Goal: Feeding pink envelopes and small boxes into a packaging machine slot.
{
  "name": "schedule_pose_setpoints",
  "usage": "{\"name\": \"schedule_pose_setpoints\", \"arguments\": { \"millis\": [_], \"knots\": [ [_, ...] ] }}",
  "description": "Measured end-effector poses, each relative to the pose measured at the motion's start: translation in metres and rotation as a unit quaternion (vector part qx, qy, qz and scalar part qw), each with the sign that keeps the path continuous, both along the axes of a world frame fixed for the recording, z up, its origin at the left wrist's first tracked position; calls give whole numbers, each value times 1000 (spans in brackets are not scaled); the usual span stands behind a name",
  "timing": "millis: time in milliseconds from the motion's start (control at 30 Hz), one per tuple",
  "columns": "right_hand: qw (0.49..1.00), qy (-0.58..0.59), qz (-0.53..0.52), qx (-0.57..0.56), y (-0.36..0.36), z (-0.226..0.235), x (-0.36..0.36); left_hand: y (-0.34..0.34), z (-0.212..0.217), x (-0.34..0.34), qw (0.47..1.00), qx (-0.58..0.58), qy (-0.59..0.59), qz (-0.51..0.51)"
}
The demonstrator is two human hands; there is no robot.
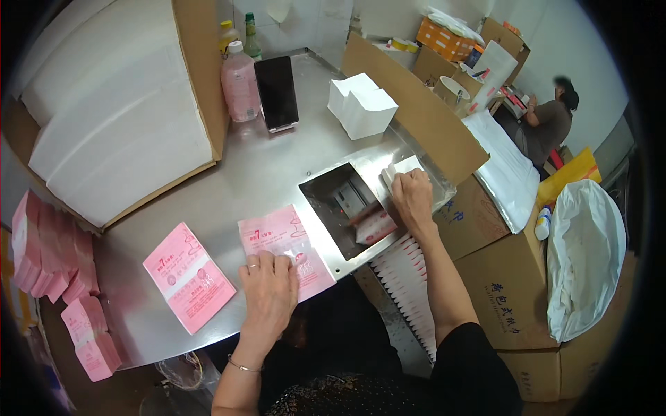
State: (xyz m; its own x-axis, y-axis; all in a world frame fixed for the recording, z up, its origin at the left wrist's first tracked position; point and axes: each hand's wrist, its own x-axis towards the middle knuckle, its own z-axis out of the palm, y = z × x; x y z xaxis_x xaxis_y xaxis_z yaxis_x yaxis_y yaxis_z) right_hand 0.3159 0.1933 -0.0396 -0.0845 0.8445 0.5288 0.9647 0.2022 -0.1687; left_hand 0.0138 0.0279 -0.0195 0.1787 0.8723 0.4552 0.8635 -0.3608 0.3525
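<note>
My left hand [269, 288] rests on a pink printed packet [267, 229] lying flat on the metal table [243, 166], its fingers curled and pressed together over the lower half. My right hand [414, 197] grips a small stack of white folded paper napkins [404, 166] at the table's right side. Between the hands is a rectangular opening [320, 191] in the tabletop; a device and a pink-and-white packet [377, 227] show inside it. Left of my left hand lies a stack of pink packets [187, 277].
A black phone [277, 93] stands before a pink bottle [241, 83]. White paper blocks [362, 107] stand at the back right; a carton of white paper [125, 111] is far left. Bundled pink packets [90, 340] sit at the left edge. Another person [551, 121] works in the background.
</note>
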Motion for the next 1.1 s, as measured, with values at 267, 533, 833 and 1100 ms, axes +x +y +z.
{"name": "schedule_pose_setpoints", "arguments": {
  "millis": [267, 533, 833, 1100],
  "knots": [
    [974, 92, 177, 103, -22, -1, -38, 9, -13, 15, 997, 8, -29, -70],
    [926, -133, 335, -109, -81, 12, -142, 3, -6, 9, 998, -35, 22, 42],
    [996, -64, 50, 46, -49, 26, -67, 7, -2, -5, 991, -21, 95, 95],
    [999, -22, -4, 41, -6, -4, -3, 16, 12, 3, 988, 52, 116, 91]
  ]
}}
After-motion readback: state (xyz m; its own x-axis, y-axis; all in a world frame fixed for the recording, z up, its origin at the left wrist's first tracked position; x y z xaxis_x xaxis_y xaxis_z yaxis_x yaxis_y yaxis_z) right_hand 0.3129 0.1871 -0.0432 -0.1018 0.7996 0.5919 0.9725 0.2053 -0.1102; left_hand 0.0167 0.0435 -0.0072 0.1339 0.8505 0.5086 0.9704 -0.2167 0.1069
